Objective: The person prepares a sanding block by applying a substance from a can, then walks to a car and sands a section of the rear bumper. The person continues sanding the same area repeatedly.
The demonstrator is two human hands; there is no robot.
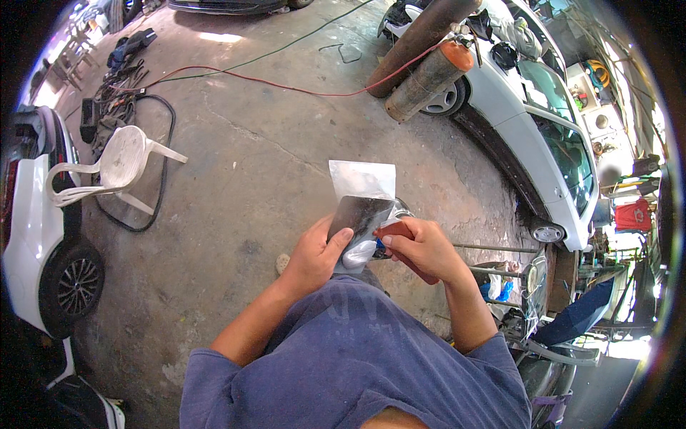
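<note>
My left hand (318,247) is closed round the left edge of a dark, smooth, roughly rectangular piece (357,214), its thumb lying on top. Whether this is a sheet or a panel I cannot tell. A white sheet (363,177) shows beyond its far edge, and a crumpled-looking white thing (359,254) lies against its near side. In my right hand (421,250) a reddish-brown strip that looks like sandpaper (398,229) is pinched between thumb and fingers, with part hanging below the palm. A small blue bit (380,245) shows beside the right fingertips.
A white plastic chair (121,159) stands on the concrete floor at left, near a white car (32,222). Two gas cylinders (432,79) lean by a silver car (514,136) at right. A red hose (286,87) crosses the floor. Metal frames (529,286) stand close on my right.
</note>
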